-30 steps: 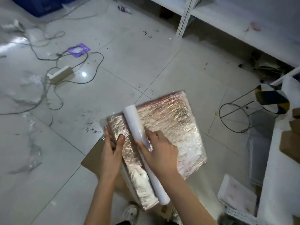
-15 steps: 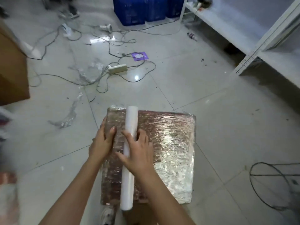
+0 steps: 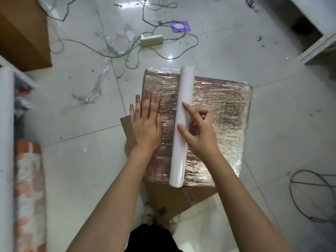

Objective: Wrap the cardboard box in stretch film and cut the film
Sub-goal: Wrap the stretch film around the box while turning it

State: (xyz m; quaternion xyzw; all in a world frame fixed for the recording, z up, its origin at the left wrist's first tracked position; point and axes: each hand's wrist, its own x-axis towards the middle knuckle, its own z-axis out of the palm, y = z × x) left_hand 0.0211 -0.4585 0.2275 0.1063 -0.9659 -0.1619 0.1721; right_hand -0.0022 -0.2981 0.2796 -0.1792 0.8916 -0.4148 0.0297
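The cardboard box (image 3: 221, 113) lies flat on the tiled floor, covered in shiny, wrinkled stretch film. A white stretch film roll (image 3: 185, 84) rests lengthwise across the box's left half, running from its far edge to its near edge. My left hand (image 3: 145, 124) presses flat on the box's left edge beside the roll, fingers spread. My right hand (image 3: 201, 137) holds the roll at its middle, thumb and index finger on top and the other fingers curled on its right side.
A flat cardboard sheet (image 3: 172, 199) lies under the box. Cables and a power strip (image 3: 151, 40) sprawl beyond it, with film scraps (image 3: 91, 93) to the left. A brown carton (image 3: 23, 33) stands far left, a shelf frame (image 3: 320, 46) far right, a wire ring (image 3: 312, 195) near right.
My left hand has flattened out on the box with its fingers spread. My right hand has loosened on the roll, index finger now extended. The view has swung left and down.
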